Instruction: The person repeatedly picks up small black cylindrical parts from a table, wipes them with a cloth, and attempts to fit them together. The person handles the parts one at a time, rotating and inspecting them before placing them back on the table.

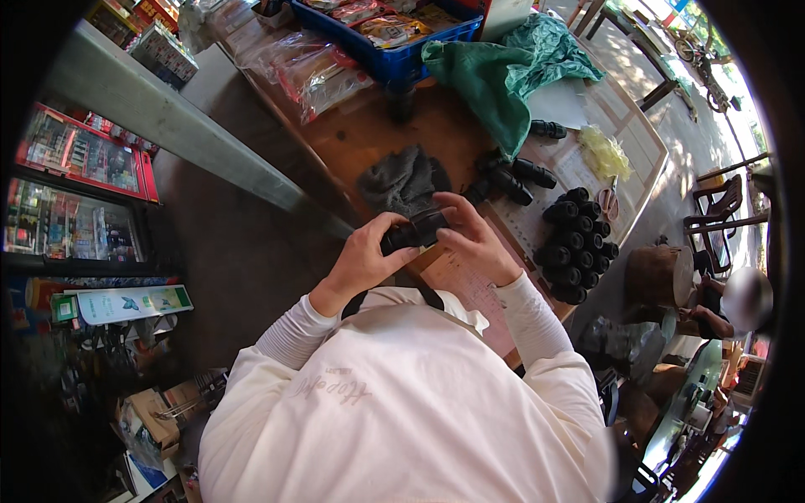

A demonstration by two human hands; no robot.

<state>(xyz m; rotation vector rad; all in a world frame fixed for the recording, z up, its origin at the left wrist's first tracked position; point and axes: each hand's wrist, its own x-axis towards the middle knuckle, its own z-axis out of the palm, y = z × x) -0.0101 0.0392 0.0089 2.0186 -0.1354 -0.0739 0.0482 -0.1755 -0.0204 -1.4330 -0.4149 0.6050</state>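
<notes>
The person in the white shirt (402, 402) has a black plastic piece (402, 239) up in front of the belly, by the table's (356, 151) near edge. The left hand (362, 260) is clamped round one end; the right hand's (476, 241) fingers sit spread at the other, though I can't tell whether they grip. A grey rag (404, 178) lies just beyond, and similar black pieces (574, 245) lie bunched to the right.

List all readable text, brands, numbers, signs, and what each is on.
White shirt: upside-down script, not transcribed.
Packets in blue crate: too small to read.
Pinkish sheet: too faint to read.
White-and-green panel: too small to read.
Held black part: none legible.
</notes>
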